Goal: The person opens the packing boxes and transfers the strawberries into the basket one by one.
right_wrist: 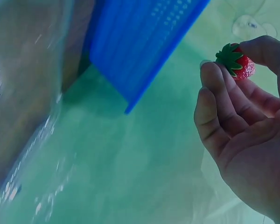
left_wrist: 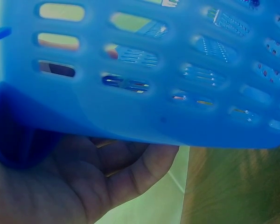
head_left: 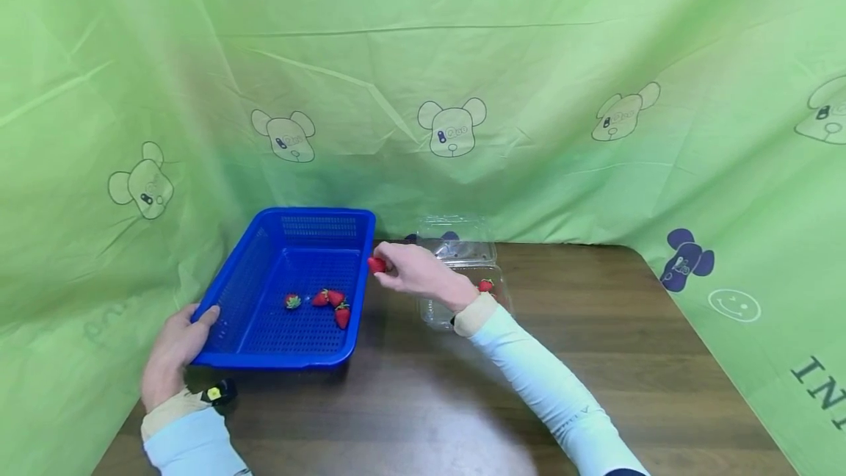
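Note:
A blue plastic basket (head_left: 284,361) is at the left, its near left corner gripped by my left hand (head_left: 175,347), thumb over the rim. In the left wrist view the fingers of that hand (left_wrist: 130,179) curl beneath the slotted basket wall (left_wrist: 130,112). Several strawberries (head_left: 336,298) lie on the basket floor, toward its right side. My right hand (head_left: 416,270) pinches a strawberry (head_left: 377,264) just right of the basket's right rim. Green leaves and a red tip of this strawberry (right_wrist: 245,69) show between thumb and fingers in the right wrist view.
An open clear plastic clamshell box (head_left: 436,312) stands behind my right forearm, its lid (head_left: 456,230) folded back against the curtain. A strawberry (head_left: 485,285) shows inside it. The wooden table (head_left: 595,329) is bounded by a green printed curtain (head_left: 529,182) at the back and sides.

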`<action>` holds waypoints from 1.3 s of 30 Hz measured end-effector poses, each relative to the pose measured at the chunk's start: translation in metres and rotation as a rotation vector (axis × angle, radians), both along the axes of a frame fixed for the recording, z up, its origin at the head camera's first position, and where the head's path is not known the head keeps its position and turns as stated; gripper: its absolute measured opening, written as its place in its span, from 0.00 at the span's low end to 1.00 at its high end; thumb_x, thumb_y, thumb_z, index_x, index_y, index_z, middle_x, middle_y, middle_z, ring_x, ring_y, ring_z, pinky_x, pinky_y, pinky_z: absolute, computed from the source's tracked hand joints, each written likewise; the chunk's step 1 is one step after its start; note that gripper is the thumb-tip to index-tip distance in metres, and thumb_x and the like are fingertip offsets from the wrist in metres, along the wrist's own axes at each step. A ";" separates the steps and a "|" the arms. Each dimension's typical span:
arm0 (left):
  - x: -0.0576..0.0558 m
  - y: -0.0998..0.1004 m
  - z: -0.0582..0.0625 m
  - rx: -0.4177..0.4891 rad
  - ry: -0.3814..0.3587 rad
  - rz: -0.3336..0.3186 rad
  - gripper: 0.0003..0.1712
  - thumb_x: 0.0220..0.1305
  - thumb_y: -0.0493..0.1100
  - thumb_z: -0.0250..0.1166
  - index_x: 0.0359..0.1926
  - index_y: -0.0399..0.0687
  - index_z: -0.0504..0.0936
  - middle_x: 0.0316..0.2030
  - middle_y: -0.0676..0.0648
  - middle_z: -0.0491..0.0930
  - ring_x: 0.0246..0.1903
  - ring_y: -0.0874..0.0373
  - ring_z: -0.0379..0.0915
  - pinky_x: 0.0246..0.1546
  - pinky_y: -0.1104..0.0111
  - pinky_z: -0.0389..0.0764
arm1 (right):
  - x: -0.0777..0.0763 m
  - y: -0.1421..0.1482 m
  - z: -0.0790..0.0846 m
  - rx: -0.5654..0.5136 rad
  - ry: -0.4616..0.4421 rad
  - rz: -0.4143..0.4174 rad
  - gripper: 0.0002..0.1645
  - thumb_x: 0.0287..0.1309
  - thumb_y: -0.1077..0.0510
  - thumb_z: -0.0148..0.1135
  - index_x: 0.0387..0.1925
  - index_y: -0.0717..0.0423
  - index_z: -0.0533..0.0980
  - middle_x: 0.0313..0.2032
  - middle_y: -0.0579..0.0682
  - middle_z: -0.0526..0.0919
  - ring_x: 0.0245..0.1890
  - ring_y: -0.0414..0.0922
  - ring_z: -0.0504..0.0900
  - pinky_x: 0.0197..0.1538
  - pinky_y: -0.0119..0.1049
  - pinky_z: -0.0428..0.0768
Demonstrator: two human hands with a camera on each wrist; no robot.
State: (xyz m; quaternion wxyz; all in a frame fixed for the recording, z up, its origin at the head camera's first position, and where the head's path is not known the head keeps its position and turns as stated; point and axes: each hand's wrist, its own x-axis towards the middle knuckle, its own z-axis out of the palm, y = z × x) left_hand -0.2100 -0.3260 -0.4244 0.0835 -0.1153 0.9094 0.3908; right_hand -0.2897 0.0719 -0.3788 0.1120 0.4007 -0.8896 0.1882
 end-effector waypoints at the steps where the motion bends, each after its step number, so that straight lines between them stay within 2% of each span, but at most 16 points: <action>1: 0.000 0.000 0.000 0.000 -0.002 0.000 0.43 0.70 0.66 0.36 0.67 0.33 0.58 0.54 0.28 0.71 0.46 0.43 0.74 0.41 0.62 0.72 | 0.000 -0.005 -0.001 0.002 -0.011 0.002 0.07 0.60 0.54 0.60 0.37 0.49 0.73 0.27 0.41 0.77 0.25 0.34 0.72 0.29 0.25 0.71; 4: 0.000 0.000 0.000 -0.008 -0.001 -0.001 0.43 0.70 0.67 0.36 0.67 0.34 0.58 0.55 0.28 0.70 0.49 0.40 0.72 0.44 0.58 0.71 | 0.000 -0.020 -0.004 0.022 -0.010 0.009 0.08 0.60 0.52 0.60 0.38 0.49 0.72 0.28 0.41 0.77 0.25 0.34 0.73 0.29 0.25 0.71; 9: 0.000 0.000 0.000 0.004 0.000 0.002 0.43 0.70 0.67 0.36 0.66 0.33 0.59 0.54 0.28 0.71 0.47 0.42 0.73 0.41 0.61 0.71 | -0.001 -0.042 -0.009 0.050 -0.017 0.020 0.11 0.60 0.49 0.59 0.41 0.49 0.73 0.29 0.43 0.79 0.26 0.35 0.74 0.30 0.25 0.72; 14: 0.000 0.001 0.000 0.006 -0.005 0.004 0.43 0.69 0.68 0.36 0.66 0.35 0.60 0.55 0.29 0.71 0.47 0.42 0.73 0.42 0.61 0.70 | -0.003 -0.058 -0.012 0.066 -0.031 0.018 0.10 0.61 0.48 0.59 0.40 0.48 0.73 0.30 0.43 0.79 0.27 0.36 0.73 0.31 0.25 0.71; 23: 0.000 0.000 0.001 0.025 0.009 0.011 0.41 0.71 0.66 0.38 0.65 0.33 0.61 0.47 0.31 0.76 0.35 0.54 0.77 0.34 0.68 0.73 | -0.001 -0.087 -0.018 0.104 -0.055 0.060 0.09 0.61 0.48 0.60 0.36 0.47 0.71 0.31 0.44 0.80 0.29 0.37 0.74 0.32 0.26 0.72; 27: -0.001 -0.001 -0.001 0.017 0.015 0.010 0.41 0.71 0.66 0.38 0.64 0.34 0.62 0.47 0.32 0.77 0.35 0.56 0.76 0.35 0.69 0.72 | -0.001 -0.099 -0.026 0.128 -0.037 0.084 0.08 0.61 0.48 0.60 0.37 0.46 0.73 0.30 0.41 0.79 0.28 0.35 0.73 0.31 0.25 0.71; 33: -0.001 -0.002 -0.001 0.013 0.006 0.010 0.41 0.71 0.65 0.37 0.65 0.34 0.60 0.48 0.31 0.76 0.36 0.54 0.76 0.36 0.69 0.71 | 0.001 -0.116 -0.038 0.199 -0.015 0.103 0.09 0.62 0.46 0.58 0.37 0.44 0.71 0.26 0.37 0.74 0.26 0.35 0.71 0.28 0.24 0.69; 39: -0.002 -0.001 0.001 0.011 -0.016 0.006 0.43 0.70 0.67 0.36 0.67 0.34 0.58 0.52 0.29 0.74 0.42 0.48 0.77 0.38 0.66 0.71 | 0.004 -0.124 -0.042 0.303 0.003 0.051 0.09 0.62 0.46 0.58 0.33 0.43 0.70 0.24 0.37 0.73 0.24 0.37 0.72 0.27 0.29 0.70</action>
